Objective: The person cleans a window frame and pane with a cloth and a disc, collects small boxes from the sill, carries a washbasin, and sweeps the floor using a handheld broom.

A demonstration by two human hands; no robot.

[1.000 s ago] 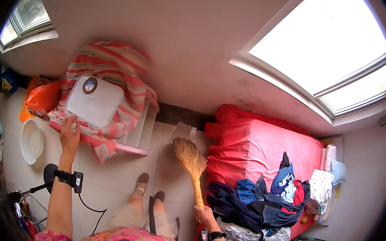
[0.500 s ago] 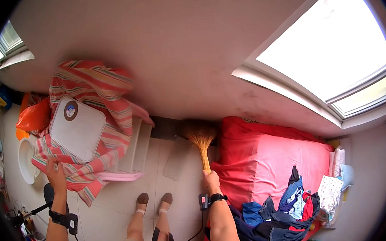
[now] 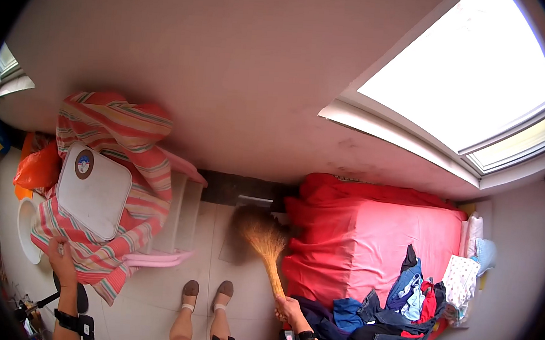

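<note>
My right hand (image 3: 288,309) is wrapped round the handle of a straw broom (image 3: 269,252), whose bristles are over the floor near the wall and beside the bed. At the left, my left hand (image 3: 61,259) is at the near edge of a striped cloth (image 3: 148,190), its fingers bent; whether they grip the cloth is hard to tell. The cloth is draped over a pink and white piece of furniture (image 3: 184,217). On the cloth lies a white bathroom scale (image 3: 94,195) with a round dial.
A bed with a red cover (image 3: 381,241) stands at the right, with a heap of clothes (image 3: 388,317) on its near part. At the far left are an orange bag (image 3: 37,166) and a white basin (image 3: 27,230). Tiled floor (image 3: 143,300) runs between furniture and bed.
The broom head has swung from near the wall back toward me and to the left, and my right hand has come lower. My left hand has shifted slightly left and down in view.
</note>
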